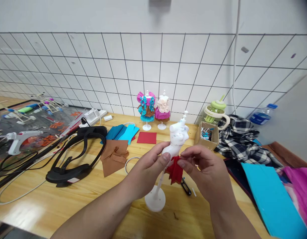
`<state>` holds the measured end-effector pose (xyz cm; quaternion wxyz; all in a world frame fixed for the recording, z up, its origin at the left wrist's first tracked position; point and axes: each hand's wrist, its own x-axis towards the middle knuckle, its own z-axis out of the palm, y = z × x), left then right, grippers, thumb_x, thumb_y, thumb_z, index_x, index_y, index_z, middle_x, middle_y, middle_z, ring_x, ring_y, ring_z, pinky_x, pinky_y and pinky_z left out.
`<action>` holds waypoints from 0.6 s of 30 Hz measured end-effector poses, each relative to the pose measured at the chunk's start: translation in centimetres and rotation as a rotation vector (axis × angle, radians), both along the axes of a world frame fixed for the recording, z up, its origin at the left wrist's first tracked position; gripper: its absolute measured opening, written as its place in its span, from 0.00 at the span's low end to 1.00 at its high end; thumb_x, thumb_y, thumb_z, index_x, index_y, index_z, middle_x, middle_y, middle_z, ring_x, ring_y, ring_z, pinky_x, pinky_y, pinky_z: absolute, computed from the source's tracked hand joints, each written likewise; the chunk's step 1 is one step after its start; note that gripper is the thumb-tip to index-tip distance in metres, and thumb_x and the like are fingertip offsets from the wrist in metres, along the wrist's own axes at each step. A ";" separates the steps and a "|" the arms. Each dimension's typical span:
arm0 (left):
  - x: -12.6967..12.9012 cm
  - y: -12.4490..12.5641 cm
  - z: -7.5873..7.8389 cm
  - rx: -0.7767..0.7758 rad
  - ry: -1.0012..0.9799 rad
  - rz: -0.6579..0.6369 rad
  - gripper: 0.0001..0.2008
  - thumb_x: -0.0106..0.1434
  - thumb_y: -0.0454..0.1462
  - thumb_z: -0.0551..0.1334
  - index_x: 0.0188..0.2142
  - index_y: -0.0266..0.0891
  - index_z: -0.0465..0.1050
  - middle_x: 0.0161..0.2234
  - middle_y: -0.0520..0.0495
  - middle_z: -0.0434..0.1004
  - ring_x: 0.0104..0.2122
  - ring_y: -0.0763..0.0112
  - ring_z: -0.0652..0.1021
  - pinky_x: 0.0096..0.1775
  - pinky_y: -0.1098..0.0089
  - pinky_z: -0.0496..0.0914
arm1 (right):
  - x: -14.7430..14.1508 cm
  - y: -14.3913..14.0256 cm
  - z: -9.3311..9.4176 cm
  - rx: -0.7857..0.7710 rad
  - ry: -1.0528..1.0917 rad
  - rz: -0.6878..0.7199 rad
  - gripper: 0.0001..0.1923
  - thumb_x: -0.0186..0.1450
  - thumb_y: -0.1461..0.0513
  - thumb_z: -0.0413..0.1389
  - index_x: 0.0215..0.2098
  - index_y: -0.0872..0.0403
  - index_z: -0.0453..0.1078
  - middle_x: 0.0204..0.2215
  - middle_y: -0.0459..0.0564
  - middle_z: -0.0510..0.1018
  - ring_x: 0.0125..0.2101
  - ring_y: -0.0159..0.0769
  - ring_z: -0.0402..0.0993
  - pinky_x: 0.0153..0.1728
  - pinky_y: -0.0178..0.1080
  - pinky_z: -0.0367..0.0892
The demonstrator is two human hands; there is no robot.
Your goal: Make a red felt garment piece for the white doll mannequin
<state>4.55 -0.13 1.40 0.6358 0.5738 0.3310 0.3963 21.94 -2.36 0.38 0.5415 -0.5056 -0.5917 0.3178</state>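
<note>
Craft workshop: glue gun (21,137), small dressed mannequins (147,109).

A white miniature dress form (178,136), leaning to the right, is gripped at the waist by the left hand (150,167). Pleated red paper (175,171) is pinched against its lower edge by the right hand (208,171). On the wooden surface (118,202), a flat red sheet (147,137) is laid near a brown sheet (115,157); a hot glue gun (22,138) is placed well apart, at far left.
</note>
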 end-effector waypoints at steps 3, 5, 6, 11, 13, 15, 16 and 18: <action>0.0 0.1 -0.1 0.015 0.027 0.034 0.20 0.66 0.47 0.59 0.54 0.43 0.69 0.43 0.45 0.76 0.43 0.62 0.75 0.43 0.66 0.68 | 0.2 -0.3 0.3 0.016 -0.021 -0.015 0.08 0.58 0.58 0.64 0.32 0.51 0.73 0.25 0.46 0.73 0.24 0.31 0.65 0.24 0.35 0.63; 0.0 0.0 -0.1 -0.006 0.015 0.027 0.21 0.66 0.47 0.59 0.55 0.42 0.69 0.43 0.45 0.77 0.42 0.62 0.76 0.42 0.66 0.69 | 0.1 -0.4 0.3 0.006 -0.010 0.011 0.08 0.58 0.57 0.64 0.32 0.51 0.73 0.25 0.46 0.73 0.24 0.31 0.65 0.24 0.36 0.63; 0.1 0.0 0.0 -0.020 0.002 0.024 0.21 0.66 0.47 0.59 0.54 0.42 0.69 0.42 0.45 0.77 0.40 0.63 0.76 0.40 0.67 0.69 | 0.0 -0.4 0.3 -0.002 0.002 0.026 0.08 0.58 0.57 0.65 0.31 0.51 0.72 0.25 0.46 0.73 0.24 0.32 0.65 0.24 0.36 0.63; 0.2 -0.2 0.4 -0.083 -0.082 -0.046 0.19 0.67 0.46 0.58 0.54 0.41 0.67 0.31 0.48 0.76 0.28 0.69 0.77 0.31 0.71 0.68 | -0.4 -0.4 0.0 -0.043 0.023 0.004 0.09 0.57 0.57 0.65 0.30 0.51 0.71 0.23 0.44 0.71 0.22 0.30 0.63 0.22 0.34 0.60; 0.2 -0.3 0.4 -0.088 -0.101 -0.075 0.20 0.67 0.46 0.58 0.56 0.40 0.65 0.29 0.49 0.76 0.26 0.69 0.77 0.30 0.70 0.69 | -0.5 -0.3 0.0 -0.044 -0.003 -0.016 0.08 0.57 0.58 0.65 0.30 0.51 0.71 0.21 0.42 0.69 0.21 0.29 0.60 0.21 0.34 0.58; 0.2 -0.4 0.4 -0.081 -0.109 -0.074 0.21 0.68 0.45 0.57 0.57 0.40 0.64 0.30 0.48 0.76 0.27 0.69 0.78 0.31 0.70 0.70 | -0.6 -0.3 0.0 -0.026 -0.032 -0.044 0.07 0.57 0.58 0.64 0.30 0.50 0.71 0.19 0.41 0.66 0.20 0.29 0.59 0.20 0.33 0.57; 0.2 -0.4 0.4 -0.075 -0.111 -0.069 0.21 0.68 0.45 0.57 0.57 0.40 0.64 0.31 0.48 0.77 0.27 0.69 0.78 0.32 0.69 0.71 | -0.6 -0.4 0.0 -0.012 -0.044 -0.057 0.07 0.57 0.58 0.64 0.30 0.50 0.71 0.18 0.41 0.65 0.20 0.29 0.59 0.20 0.33 0.57; 0.2 -0.4 0.3 -0.064 -0.114 -0.068 0.21 0.68 0.44 0.57 0.57 0.41 0.64 0.32 0.47 0.77 0.29 0.69 0.77 0.34 0.69 0.72 | -0.6 -0.4 0.1 0.013 -0.060 -0.077 0.07 0.57 0.58 0.64 0.30 0.50 0.70 0.18 0.41 0.65 0.20 0.29 0.59 0.20 0.33 0.58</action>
